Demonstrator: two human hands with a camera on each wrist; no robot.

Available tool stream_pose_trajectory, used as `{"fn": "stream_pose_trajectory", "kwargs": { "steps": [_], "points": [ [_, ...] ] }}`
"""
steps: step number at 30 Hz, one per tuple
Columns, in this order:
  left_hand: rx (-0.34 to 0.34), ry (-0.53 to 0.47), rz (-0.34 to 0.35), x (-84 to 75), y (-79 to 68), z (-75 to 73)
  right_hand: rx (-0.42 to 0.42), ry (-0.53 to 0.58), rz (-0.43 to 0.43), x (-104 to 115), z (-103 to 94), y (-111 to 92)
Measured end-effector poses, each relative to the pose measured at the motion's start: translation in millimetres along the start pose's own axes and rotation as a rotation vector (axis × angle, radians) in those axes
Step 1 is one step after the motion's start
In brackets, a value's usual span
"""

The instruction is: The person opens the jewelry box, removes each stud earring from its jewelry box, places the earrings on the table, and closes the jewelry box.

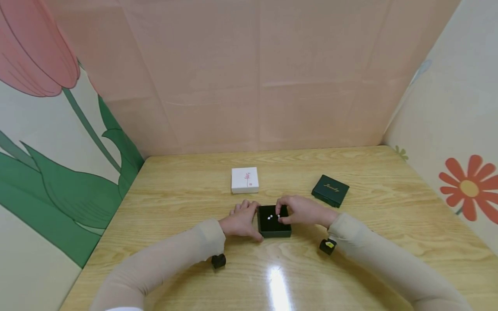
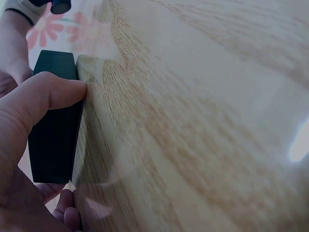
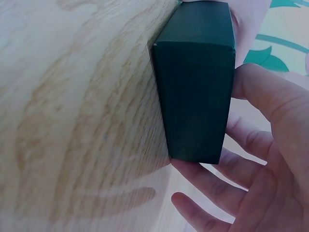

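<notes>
An uncovered dark green jewelry box with a black insert stands on the table. My left hand grips its left side, thumb at the near corner and fingers at the far one. In the left wrist view the thumb presses on the dark green wall. A small shiny earring lies on the black insert. Over the box's right half, my right hand pinches another small shiny piece between thumb and index finger, low at the insert. The right wrist view shows the box's side wall, which hides the fingertips' work.
A white box with a pink print stands behind the open box. To the right lies a dark green lid with gold lettering. The wooden table meets a pink backdrop at its far edge.
</notes>
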State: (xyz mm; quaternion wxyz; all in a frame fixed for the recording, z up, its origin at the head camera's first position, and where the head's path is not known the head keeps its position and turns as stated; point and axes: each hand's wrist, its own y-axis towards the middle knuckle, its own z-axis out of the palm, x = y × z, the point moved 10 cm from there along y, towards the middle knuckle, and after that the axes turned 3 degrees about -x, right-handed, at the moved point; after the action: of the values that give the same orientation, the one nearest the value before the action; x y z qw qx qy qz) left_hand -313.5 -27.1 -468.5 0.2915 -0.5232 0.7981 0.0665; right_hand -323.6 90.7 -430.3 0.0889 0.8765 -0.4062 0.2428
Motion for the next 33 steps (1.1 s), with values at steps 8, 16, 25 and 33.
{"fn": "stream_pose_trajectory", "kwargs": {
  "steps": [8,16,25,33],
  "points": [
    [0.004,-0.002,-0.004,0.0,-0.6,-0.4,0.009,0.016,-0.002,0.0,0.4,0.2],
    [0.002,-0.005,-0.001,-0.1,-0.8,-0.6,0.006,0.035,-0.029,-1.2,-0.5,0.0],
    [0.007,-0.005,0.000,0.0,-0.2,0.4,-0.006,0.115,-0.042,-1.6,-13.9,-3.5],
    [0.010,-0.004,-0.003,1.5,-0.4,1.0,-0.134,0.185,0.027,-24.7,-56.3,-12.0]
  ]
}}
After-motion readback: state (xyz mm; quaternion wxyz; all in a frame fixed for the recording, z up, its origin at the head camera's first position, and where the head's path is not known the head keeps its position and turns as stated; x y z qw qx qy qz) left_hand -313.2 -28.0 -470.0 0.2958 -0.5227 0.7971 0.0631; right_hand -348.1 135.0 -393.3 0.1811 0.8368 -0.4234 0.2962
